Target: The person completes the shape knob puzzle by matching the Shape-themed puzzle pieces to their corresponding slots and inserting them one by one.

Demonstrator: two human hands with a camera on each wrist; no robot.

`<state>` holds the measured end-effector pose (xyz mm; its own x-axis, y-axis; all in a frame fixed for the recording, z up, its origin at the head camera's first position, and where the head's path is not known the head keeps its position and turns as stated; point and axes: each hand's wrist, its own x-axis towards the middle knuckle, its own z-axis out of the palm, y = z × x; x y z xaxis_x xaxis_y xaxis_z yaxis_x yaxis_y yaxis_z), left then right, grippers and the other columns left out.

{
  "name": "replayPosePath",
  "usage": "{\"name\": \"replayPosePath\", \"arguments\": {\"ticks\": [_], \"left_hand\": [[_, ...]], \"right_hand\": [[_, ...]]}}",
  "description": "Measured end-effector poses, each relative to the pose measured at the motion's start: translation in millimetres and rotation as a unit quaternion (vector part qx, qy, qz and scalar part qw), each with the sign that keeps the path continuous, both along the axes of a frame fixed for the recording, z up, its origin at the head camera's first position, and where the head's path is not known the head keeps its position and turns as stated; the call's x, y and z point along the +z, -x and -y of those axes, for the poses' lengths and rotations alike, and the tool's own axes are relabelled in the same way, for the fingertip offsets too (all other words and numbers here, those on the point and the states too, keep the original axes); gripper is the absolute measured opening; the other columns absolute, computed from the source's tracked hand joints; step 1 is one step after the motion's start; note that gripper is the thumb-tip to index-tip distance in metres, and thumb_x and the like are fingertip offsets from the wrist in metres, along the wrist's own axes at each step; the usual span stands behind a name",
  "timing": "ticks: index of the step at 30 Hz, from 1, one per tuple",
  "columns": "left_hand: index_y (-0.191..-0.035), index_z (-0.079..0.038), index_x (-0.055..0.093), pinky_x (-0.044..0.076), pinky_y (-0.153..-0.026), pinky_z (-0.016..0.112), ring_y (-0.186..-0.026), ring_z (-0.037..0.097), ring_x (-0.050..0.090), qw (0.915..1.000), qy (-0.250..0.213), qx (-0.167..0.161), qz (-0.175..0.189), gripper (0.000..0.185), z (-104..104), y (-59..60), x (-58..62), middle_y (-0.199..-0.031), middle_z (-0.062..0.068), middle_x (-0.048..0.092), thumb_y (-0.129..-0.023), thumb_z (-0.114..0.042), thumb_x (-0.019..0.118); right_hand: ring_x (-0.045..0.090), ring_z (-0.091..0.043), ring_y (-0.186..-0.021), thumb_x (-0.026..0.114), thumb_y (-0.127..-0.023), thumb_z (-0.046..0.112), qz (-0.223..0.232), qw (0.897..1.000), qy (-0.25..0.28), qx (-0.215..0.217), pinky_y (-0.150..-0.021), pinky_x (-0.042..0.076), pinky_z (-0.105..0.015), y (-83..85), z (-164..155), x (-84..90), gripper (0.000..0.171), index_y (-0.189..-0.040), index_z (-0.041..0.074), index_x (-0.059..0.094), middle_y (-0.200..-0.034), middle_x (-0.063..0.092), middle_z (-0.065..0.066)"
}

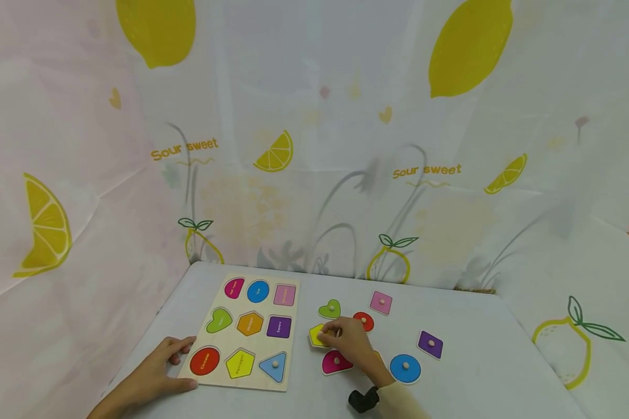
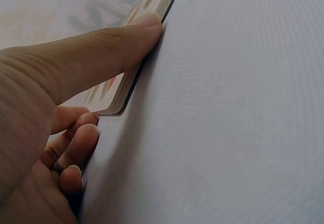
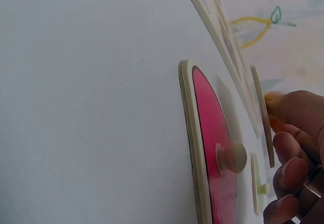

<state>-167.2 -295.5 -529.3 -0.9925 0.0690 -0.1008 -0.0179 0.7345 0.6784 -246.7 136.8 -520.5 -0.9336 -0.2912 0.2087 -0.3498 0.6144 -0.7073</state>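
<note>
A wooden shape puzzle board (image 1: 230,340) lies on the left of the table. My left hand (image 1: 154,372) grips its near left corner, thumb along the near edge and fingers against the left side. In the board's near right slot sits a blue triangle piece (image 1: 275,362) with a knob. My right hand (image 1: 353,343) pinches the knob of a yellow pentagon piece (image 1: 316,336), just right of the board. The right wrist view shows this piece (image 3: 262,115) tilted and raised off the table. Close by lie a magenta half-round piece (image 1: 335,362) and a green heart piece (image 1: 325,308).
Around the right hand lie a red round piece (image 1: 365,320), a pink square piece (image 1: 381,302), a purple piece (image 1: 430,344) and a blue round piece (image 1: 405,369). The right forearm partly hides another piece. A lemon-print cloth (image 1: 314,192) hangs behind the table.
</note>
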Motion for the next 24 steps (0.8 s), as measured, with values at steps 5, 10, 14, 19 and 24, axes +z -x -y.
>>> {"name": "replayPosePath", "arguments": {"ticks": [5,10,14,19,24], "left_hand": [[-0.148,-0.002,0.051,0.040,-0.080,0.031,-0.100,0.021,0.042,1.0000,-0.002,0.001,0.003,0.102,-0.5,1.0,-1.1,-0.109,0.004,0.047,-0.064,-0.036,0.098],[-0.148,-0.001,0.051,0.040,-0.081,0.033,-0.100,0.021,0.043,1.0000,-0.002,0.004,0.007,0.103,-1.3,2.1,-1.5,-0.108,0.004,0.047,-0.063,-0.037,0.098],[-0.147,0.000,0.051,0.042,-0.081,0.035,-0.100,0.021,0.043,0.9999,-0.004,0.009,0.008,0.105,-1.4,2.1,-1.6,-0.107,0.004,0.047,-0.061,-0.037,0.099],[-0.147,0.000,0.052,0.043,-0.081,0.034,-0.100,0.022,0.043,0.9998,-0.005,0.013,0.011,0.106,-1.0,2.0,-1.8,-0.107,0.004,0.048,-0.060,-0.038,0.099],[-0.147,0.000,0.052,0.044,-0.079,0.032,-0.099,0.022,0.044,0.9999,-0.005,0.012,0.010,0.107,0.1,2.2,-1.6,-0.108,0.005,0.048,-0.059,-0.039,0.099]], "right_hand": [[0.052,-0.007,-0.069,0.083,-0.088,0.031,0.008,1.000,-0.006,0.002,-0.055,0.042,-0.021,-0.6,7.2,-1.9,0.014,-0.090,0.018,0.080,-0.071,0.056,0.011],[0.051,-0.006,-0.068,0.082,-0.089,0.031,0.005,1.000,-0.006,0.012,-0.055,0.042,-0.021,-1.8,15.3,-1.5,0.014,-0.090,0.017,0.080,-0.070,0.056,0.012],[0.051,-0.005,-0.068,0.082,-0.089,0.030,0.003,1.000,-0.003,0.024,-0.058,0.043,-0.021,-2.1,24.2,-2.5,0.013,-0.089,0.017,0.080,-0.070,0.055,0.012],[0.050,-0.005,-0.067,0.082,-0.089,0.031,0.007,0.999,0.000,0.033,-0.058,0.043,-0.020,-4.2,36.2,-2.4,0.014,-0.089,0.018,0.080,-0.070,0.055,0.012],[0.050,-0.004,-0.067,0.082,-0.089,0.031,-0.001,0.999,0.004,0.045,-0.058,0.043,-0.020,-7.6,47.2,-0.8,0.014,-0.088,0.017,0.079,-0.069,0.054,0.012]]}}
